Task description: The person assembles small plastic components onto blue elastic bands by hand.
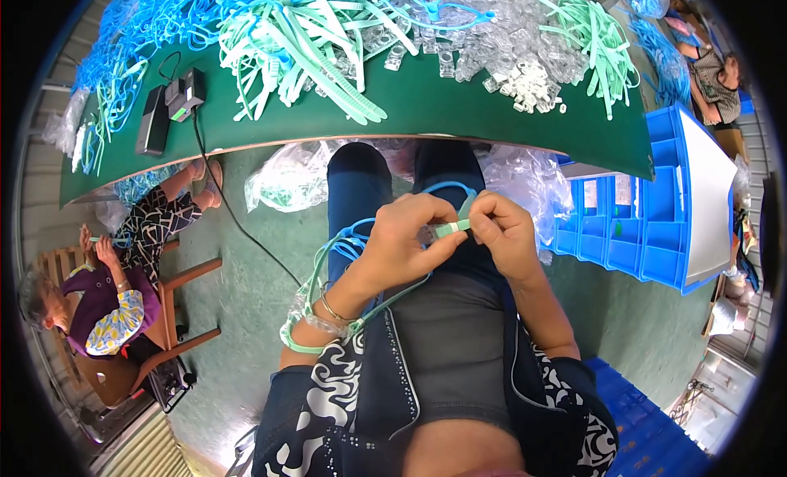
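Note:
Above my lap, my left hand (410,235) and my right hand (502,231) meet, both with fingers closed on a short pale green strap (451,228). A small white band crosses the strap between my fingertips. A blue cord (449,184) arches up behind the fingers and seems to join the strap; the exact join is hidden. Part of a clear plastic piece (427,233) shows in my left hand. Several finished-looking green and blue loops (308,301) with clear pieces hang around my left wrist, beside a thin bangle (330,306).
A green table (443,112) ahead carries heaps of blue cords (164,26), green straps (295,50), clear plastic buckles (508,34) and small white parts (529,86). Blue crates (639,214) stand at the right. A seated person (123,305) works at the left. A black cable (238,231) hangs down.

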`<state>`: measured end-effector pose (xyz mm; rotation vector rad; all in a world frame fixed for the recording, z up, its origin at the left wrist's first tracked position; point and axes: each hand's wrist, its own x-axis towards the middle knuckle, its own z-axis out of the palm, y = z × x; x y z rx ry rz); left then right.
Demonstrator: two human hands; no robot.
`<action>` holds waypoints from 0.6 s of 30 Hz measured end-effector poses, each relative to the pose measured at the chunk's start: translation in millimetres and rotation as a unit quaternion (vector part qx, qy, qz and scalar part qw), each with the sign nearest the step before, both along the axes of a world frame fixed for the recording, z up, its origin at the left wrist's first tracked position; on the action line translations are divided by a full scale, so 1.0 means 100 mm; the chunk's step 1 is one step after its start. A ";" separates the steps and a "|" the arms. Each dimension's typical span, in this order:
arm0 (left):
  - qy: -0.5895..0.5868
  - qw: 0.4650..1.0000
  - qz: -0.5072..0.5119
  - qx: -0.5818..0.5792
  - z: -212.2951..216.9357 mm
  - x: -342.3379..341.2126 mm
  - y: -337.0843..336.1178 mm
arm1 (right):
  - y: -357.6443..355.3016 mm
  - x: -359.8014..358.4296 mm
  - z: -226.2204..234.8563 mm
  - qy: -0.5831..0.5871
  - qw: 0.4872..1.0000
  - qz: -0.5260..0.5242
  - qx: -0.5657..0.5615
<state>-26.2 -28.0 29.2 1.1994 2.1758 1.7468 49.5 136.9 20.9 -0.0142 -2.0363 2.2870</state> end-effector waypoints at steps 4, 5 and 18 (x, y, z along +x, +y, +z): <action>-0.119 0.992 -0.018 0.026 -0.01 0.00 -0.03 | -0.01 0.02 -0.02 -0.025 0.998 -0.021 -0.062; -0.156 0.987 -0.029 0.026 -0.01 0.00 -0.04 | -0.01 0.01 -0.01 -0.028 0.997 -0.021 -0.071; -0.334 0.937 -0.104 -0.019 -0.04 -0.06 -0.11 | 0.11 -0.19 0.27 0.238 0.894 -0.034 0.377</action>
